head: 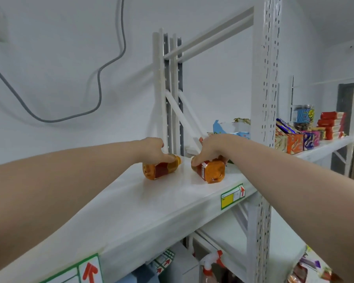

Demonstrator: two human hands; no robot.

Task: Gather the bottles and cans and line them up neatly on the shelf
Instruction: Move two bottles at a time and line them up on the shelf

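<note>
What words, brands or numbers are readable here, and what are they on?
No words can be read.
Shelf-edge label: red up arrow, yellow patch; print too small.
Nearer label: red up arrow only.
Left bottle, right bottle: labels blurred.
Snack boxes, jar: blurred.

White shelf [151,201] holds left bottle [157,170] and right bottle [212,170], both lying.

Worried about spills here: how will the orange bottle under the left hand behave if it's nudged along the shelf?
The left bottle lies on its side on the smooth shelf, so it may roll or slide. It looks full of orange liquid, so probably heavyish for its size. The left hand grips near its neck, which should steady it.
</note>
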